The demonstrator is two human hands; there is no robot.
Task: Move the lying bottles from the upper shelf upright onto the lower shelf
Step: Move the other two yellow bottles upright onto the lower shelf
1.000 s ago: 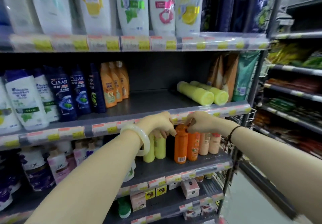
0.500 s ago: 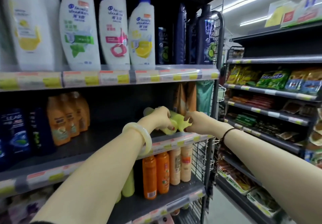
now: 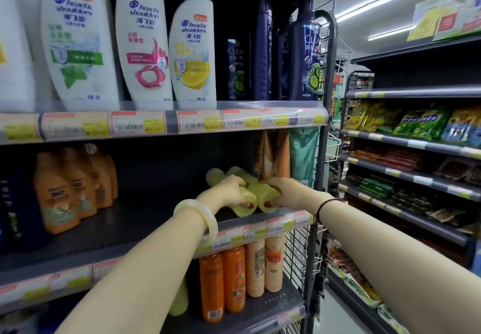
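Both hands are now closing further: left hand (image 3: pixel 229 190) and right hand (image 3: pixel 285 193) fingers each grasping a lying yellow-green plastic bottle (image 3: pixel 243 203), long axes pointing toward the person.

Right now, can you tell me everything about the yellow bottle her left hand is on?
The pale yellow-green plastic bottle is a smooth, slightly see-through cylinder lying on its side on the dark metal shelf, flat end towards the camera. The left hand wraps over it, thumb with a red nail on the end. A second matching bottle lies against its right side under the right hand.
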